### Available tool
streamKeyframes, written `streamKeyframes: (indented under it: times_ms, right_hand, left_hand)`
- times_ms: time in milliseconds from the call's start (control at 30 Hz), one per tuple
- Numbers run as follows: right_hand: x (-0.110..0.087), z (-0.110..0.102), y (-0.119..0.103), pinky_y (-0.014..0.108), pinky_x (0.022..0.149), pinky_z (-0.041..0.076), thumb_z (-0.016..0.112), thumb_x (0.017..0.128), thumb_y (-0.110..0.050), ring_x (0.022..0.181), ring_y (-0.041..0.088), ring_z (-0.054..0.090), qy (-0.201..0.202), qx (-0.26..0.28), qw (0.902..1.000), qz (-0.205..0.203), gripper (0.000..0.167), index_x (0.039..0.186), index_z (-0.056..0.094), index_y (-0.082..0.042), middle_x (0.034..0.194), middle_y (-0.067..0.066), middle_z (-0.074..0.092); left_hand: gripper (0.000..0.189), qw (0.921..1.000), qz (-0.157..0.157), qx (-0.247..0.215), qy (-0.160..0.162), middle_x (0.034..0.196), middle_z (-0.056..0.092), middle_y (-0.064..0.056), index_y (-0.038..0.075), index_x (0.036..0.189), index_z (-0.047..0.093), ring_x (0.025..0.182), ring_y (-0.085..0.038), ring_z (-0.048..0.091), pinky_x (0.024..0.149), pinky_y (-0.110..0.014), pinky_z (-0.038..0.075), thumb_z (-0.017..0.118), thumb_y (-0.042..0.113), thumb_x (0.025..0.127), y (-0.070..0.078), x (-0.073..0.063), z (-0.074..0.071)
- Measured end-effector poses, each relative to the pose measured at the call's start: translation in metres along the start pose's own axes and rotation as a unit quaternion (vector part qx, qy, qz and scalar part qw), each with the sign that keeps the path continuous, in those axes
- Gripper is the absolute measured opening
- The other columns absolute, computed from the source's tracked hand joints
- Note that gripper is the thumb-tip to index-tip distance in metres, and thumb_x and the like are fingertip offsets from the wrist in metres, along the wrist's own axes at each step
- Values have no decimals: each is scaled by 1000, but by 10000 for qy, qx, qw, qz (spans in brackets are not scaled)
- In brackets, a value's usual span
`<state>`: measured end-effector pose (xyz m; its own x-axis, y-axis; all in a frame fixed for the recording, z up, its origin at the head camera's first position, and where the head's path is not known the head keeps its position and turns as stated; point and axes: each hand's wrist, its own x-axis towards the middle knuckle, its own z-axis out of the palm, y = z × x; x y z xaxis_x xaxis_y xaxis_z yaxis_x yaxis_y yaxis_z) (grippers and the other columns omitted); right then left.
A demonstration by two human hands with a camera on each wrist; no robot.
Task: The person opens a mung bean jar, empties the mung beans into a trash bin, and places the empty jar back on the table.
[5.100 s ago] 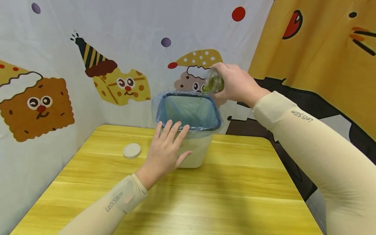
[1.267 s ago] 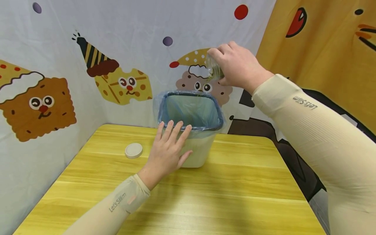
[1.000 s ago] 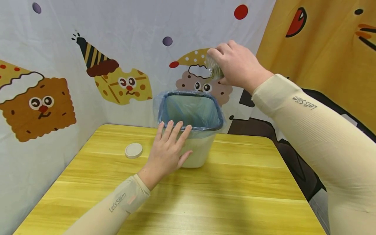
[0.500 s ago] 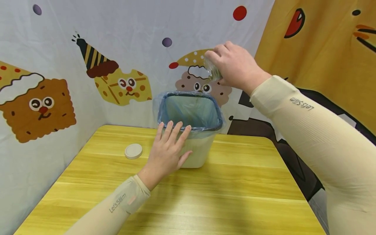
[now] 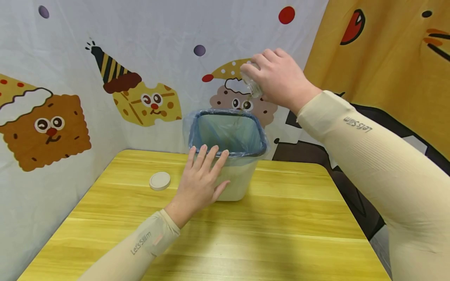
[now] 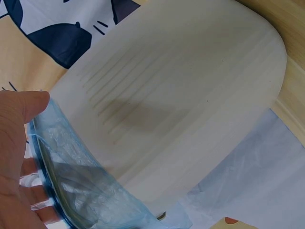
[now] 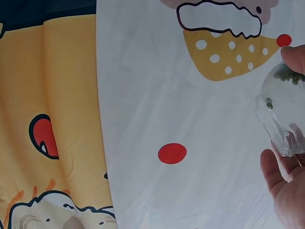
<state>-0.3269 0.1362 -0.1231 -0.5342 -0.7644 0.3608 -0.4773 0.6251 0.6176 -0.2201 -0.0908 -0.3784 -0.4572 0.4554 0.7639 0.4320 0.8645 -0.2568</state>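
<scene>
My right hand (image 5: 281, 78) grips a small clear glass jar (image 5: 254, 86) with its mouth tipped down, above the back right of a bin. Small green beans (image 7: 287, 75) still lie inside the jar in the right wrist view, and a thin trickle falls from it. The pale plastic bin (image 5: 240, 177) stands upright, lined with a blue see-through bag (image 6: 81, 186) folded over its rim. My left hand (image 5: 197, 177) rests against the bin's near side, fingers straight and spread, tips at the rim. The bin's bottom is hidden.
A round white lid (image 5: 159, 180) lies on the yellow wood-grain table (image 5: 288, 218), left of the bin. Behind the table hangs a white cloth (image 5: 147, 43) printed with cartoon food. A yellow printed cloth (image 5: 383, 62) hangs at the right.
My right hand has risen and tipped the jar further over than several seconds ago, and far fewer beans show in it. My left hand stays at the bin's rim.
</scene>
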Motion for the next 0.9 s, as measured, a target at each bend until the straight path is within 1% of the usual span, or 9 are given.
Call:
streamKeyframes:
  times_ms: [100,200,267,367,500,600,700,800,900]
  right_hand:
    - [1,0,0,56,112,50,79,93,-8,132,45,57,188,-167,9997,-76,59,146,52,-9,144,24,61]
    - [2,2,-1,54,112,50,67,102,-1,132,43,58,421,-299,9984,-210,44,144,55,-11,142,23,62]
    - [2,3,-1,53,112,50,60,105,3,132,42,58,582,-403,9969,-340,41,144,57,-12,141,22,62]
    - [3,5,-2,51,112,50,60,105,5,132,40,59,865,-639,9925,-578,42,143,58,-13,140,21,63]
    - [4,7,-3,49,113,49,66,102,4,135,37,57,1022,-1123,9848,-844,47,144,57,-16,145,19,61]
    - [4,9,-5,47,111,48,68,102,-1,135,35,55,1125,-1623,9741,-1103,50,147,56,-19,149,17,60]
    - [4,13,-9,46,110,47,70,102,-5,133,33,54,1409,-2013,9583,-1457,49,146,58,-21,148,16,60]
    - [5,19,-15,46,111,48,73,100,-10,132,32,55,1680,-2196,9439,-1806,45,142,60,-21,145,15,61]
    - [5,25,-24,45,116,47,78,97,-13,134,30,56,1659,-2374,9337,-2105,48,141,60,-22,146,12,62]
  left_hand:
    - [89,10000,4,29,2,153,58,-19,14,159,49,140,-45,56,122,-66,39,80,59,89,0,0,0]
    - [88,10000,-3,26,-37,153,58,-19,14,159,49,140,-45,56,122,-66,39,80,59,89,0,0,0]
    - [88,10000,-7,-10,-58,153,58,-19,14,159,49,140,-45,56,122,-66,39,80,58,89,1,0,-1]
    - [88,9999,-12,-54,-87,154,57,-19,14,160,48,141,-46,55,122,-66,39,80,57,90,1,0,-2]
    - [90,10000,-14,-76,-55,153,57,-20,14,160,48,140,-46,55,121,-66,39,82,56,89,1,0,-2]
    - [90,9999,-13,-105,-38,153,57,-20,13,160,48,140,-47,56,122,-67,39,82,56,89,1,0,-2]
    - [88,9999,-20,-129,-70,154,56,-20,14,160,48,141,-47,55,123,-67,37,81,56,90,1,0,-2]
    - [88,9999,-31,-112,-113,155,55,-20,14,161,47,142,-46,54,123,-67,37,80,56,91,1,0,-2]
    - [89,9999,-37,-84,-140,155,55,-20,14,161,47,141,-46,54,123,-67,37,80,57,91,1,0,-2]
